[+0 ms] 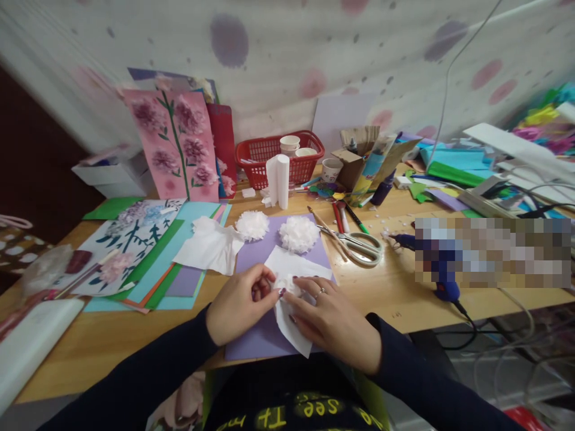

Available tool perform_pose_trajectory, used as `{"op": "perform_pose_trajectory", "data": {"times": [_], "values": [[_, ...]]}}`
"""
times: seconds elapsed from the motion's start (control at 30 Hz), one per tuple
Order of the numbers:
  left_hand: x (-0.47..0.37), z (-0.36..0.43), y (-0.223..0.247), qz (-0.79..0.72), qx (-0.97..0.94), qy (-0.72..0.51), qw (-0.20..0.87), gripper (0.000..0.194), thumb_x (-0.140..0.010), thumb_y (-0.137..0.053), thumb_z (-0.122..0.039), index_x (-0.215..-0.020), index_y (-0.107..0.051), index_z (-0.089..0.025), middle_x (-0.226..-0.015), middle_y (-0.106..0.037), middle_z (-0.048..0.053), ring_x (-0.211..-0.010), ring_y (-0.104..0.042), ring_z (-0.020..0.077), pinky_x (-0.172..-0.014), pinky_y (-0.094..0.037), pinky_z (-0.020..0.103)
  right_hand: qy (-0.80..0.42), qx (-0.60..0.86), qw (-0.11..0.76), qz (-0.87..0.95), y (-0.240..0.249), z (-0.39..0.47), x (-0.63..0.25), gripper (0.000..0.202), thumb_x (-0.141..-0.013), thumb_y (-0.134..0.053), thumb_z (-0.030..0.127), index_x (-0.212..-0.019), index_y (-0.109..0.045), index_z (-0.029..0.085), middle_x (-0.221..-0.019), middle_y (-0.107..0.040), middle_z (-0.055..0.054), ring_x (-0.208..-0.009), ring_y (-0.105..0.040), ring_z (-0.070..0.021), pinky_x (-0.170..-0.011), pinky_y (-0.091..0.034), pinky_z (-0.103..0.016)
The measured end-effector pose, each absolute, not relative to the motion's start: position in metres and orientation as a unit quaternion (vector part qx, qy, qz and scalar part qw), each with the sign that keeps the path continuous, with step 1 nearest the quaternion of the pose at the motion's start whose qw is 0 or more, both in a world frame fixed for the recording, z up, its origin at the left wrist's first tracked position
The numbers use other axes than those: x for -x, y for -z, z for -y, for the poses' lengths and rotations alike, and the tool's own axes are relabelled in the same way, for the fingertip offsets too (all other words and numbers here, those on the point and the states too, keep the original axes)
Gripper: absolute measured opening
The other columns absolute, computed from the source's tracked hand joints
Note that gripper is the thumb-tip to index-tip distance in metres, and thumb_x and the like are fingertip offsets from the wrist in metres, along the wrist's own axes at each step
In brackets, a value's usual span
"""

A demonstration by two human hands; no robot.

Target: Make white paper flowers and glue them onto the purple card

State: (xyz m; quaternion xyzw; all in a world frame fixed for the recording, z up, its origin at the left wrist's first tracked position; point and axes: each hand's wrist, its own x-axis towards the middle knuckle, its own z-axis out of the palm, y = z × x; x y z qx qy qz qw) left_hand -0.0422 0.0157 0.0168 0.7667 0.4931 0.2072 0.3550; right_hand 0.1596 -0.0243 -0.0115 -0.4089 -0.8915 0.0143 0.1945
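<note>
A small white paper flower [284,280] lies on a loose white tissue sheet [294,330], between my two hands. My left hand [245,299] pinches its near-left edge with thumb and forefinger. From the other side my right hand [330,311], with a ring on one finger, curls its fingers over the flower and presses it. Part of the flower is hidden under the fingers. Beneath everything is a purple paper sheet [240,338]. Two finished-looking white ruffled flowers, one on the left [252,225] and one on the right [299,234], sit just beyond.
Scissors [362,248] and a brush lie to the right. Further right is a blue glue gun [442,263] with its cord. Crumpled white tissue [211,245] and coloured sheets [175,263] are at left. A white paper roll [283,181] stands before the red basket [251,155].
</note>
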Motion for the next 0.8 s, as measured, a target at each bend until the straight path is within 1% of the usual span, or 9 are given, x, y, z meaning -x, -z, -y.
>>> {"op": "perform_pose_trajectory", "data": {"times": [0.07, 0.13, 0.3, 0.37, 0.47, 0.53, 0.7, 0.73, 0.8], "values": [[0.037, -0.017, -0.015, -0.466, -0.793, -0.189, 0.342, 0.020, -0.088, -0.049, -0.035, -0.088, -0.060, -0.018, -0.070, -0.061, -0.001, -0.062, -0.057, 0.0136, -0.058, -0.044, 0.024, -0.014, 0.412, 0.191, 0.891, 0.010, 0.024, -0.160, 0.024, -0.086, -0.054, 0.024, -0.108, -0.062, 0.018, -0.117, -0.060, -0.017, -0.104, -0.056, -0.0287, -0.084, -0.050, -0.046], [0.036, -0.017, -0.013, -0.445, -0.822, -0.181, 0.305, 0.025, -0.092, -0.043, -0.032, -0.083, -0.062, -0.018, -0.076, -0.063, 0.002, -0.070, -0.059, 0.0154, -0.065, -0.045, 0.027, -0.015, 0.411, 0.191, 0.891, 0.009, 0.024, -0.161, 0.022, -0.086, -0.055, 0.023, -0.105, -0.063, 0.018, -0.116, -0.060, -0.017, -0.103, -0.056, -0.0285, -0.084, -0.050, -0.046], [0.045, -0.018, 0.000, -0.417, -0.857, -0.237, 0.188, 0.007, -0.084, -0.058, -0.023, -0.085, -0.063, -0.017, -0.086, -0.058, 0.004, -0.084, -0.057, 0.0191, -0.077, -0.046, 0.032, -0.021, 0.400, 0.193, 0.896, 0.010, 0.022, -0.166, 0.028, -0.088, -0.051, 0.022, -0.114, -0.060, 0.016, -0.118, -0.060, -0.018, -0.103, -0.058, -0.0287, -0.085, -0.050, -0.047], [0.047, -0.018, 0.004, -0.401, -0.867, -0.249, 0.159, 0.008, -0.083, -0.060, -0.022, -0.089, -0.063, -0.017, -0.087, -0.057, 0.005, -0.086, -0.056, 0.0201, -0.080, -0.046, 0.033, -0.033, 0.393, 0.189, 0.900, 0.011, 0.022, -0.168, 0.033, -0.088, -0.051, 0.022, -0.119, -0.056, 0.014, -0.121, -0.059, -0.018, -0.107, -0.057, -0.0288, -0.089, -0.049, -0.048], [0.047, -0.017, 0.005, -0.399, -0.872, -0.243, 0.149, 0.008, -0.082, -0.061, -0.022, -0.088, -0.061, -0.016, -0.087, -0.057, 0.005, -0.085, -0.056, 0.0204, -0.078, -0.047, 0.035, -0.035, 0.377, 0.174, 0.909, 0.010, 0.022, -0.170, 0.043, -0.089, -0.052, 0.027, -0.130, -0.049, 0.015, -0.125, -0.056, -0.019, -0.112, -0.055, -0.0290, -0.093, -0.047, -0.047], [0.046, -0.016, 0.003, -0.406, -0.870, -0.238, 0.144, 0.009, -0.081, -0.062, -0.022, -0.088, -0.061, -0.017, -0.088, -0.057, 0.005, -0.086, -0.055, 0.0212, -0.079, -0.047, 0.036, -0.020, 0.373, 0.165, 0.913, 0.008, 0.022, -0.170, 0.048, -0.089, -0.052, 0.028, -0.135, -0.045, 0.018, -0.125, -0.056, -0.019, -0.110, -0.055, -0.0296, -0.090, -0.049, -0.048], [0.050, -0.018, -0.006, -0.427, -0.868, -0.205, 0.146, 0.005, -0.079, -0.061, -0.021, -0.080, -0.058, -0.017, -0.086, -0.055, 0.005, -0.085, -0.054, 0.0219, -0.079, -0.046, 0.039, -0.026, 0.397, 0.159, 0.903, 0.007, 0.023, -0.166, 0.041, -0.090, -0.052, 0.031, -0.127, -0.053, 0.017, -0.122, -0.057, -0.019, -0.105, -0.056, -0.0296, -0.085, -0.050, -0.047], [0.051, -0.019, -0.007, -0.426, -0.869, -0.200, 0.153, 0.006, -0.079, -0.060, -0.021, -0.083, -0.059, -0.016, -0.089, -0.054, 0.005, -0.087, -0.053, 0.0221, -0.081, -0.046, 0.040, -0.030, 0.397, 0.160, 0.903, 0.007, 0.023, -0.166, 0.040, -0.090, -0.052, 0.032, -0.127, -0.053, 0.016, -0.122, -0.057, -0.018, -0.105, -0.055, -0.0295, -0.086, -0.050, -0.047], [0.054, -0.024, -0.008, -0.413, -0.873, -0.193, 0.171, 0.017, -0.083, -0.056, -0.022, -0.099, -0.058, -0.016, -0.100, -0.052, 0.008, -0.096, -0.051, 0.0233, -0.088, -0.045, 0.042, -0.032, 0.394, 0.158, 0.905, 0.008, 0.023, -0.166, 0.041, -0.090, -0.051, 0.032, -0.129, -0.052, 0.017, -0.123, -0.056, -0.018, -0.107, -0.054, -0.0295, -0.087, -0.049, -0.048]]}}
